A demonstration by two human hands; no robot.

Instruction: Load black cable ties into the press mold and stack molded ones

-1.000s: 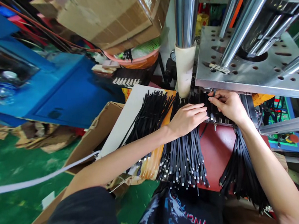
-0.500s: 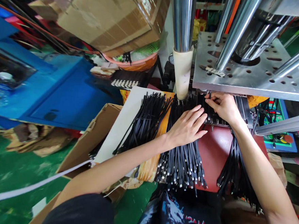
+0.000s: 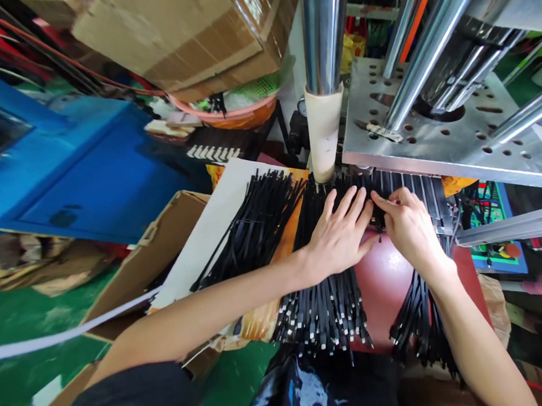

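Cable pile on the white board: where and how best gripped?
Probably grip the cable pile around its middle, from the left, where bare white board shows: strands lie close there, far ends splay, and the left forearm crosses the near end.

No wording, brand or number can be read with certainty. Towards 12 o'clock, the cardboard box (image 3: pixel 180 42) carries a small block of white print (image 3: pixel 253 4), slanted and too blurred to make out. At 1 o'clock a round gauge (image 3: pixel 302 107) shows a pale dial, its markings too small to read. At 2 o'clock a pale strip (image 3: pixel 385 133) on the perforated metal plate (image 3: pixel 462 143) bears dark marks that form no legible word. At 3 o'clock, any lettering on the blue-and-green control panel (image 3: pixel 497 212) is too small to read. Near 6 o'clock, the dark garment (image 3: pixel 369 378) has a white and blue print, likewise illegible.
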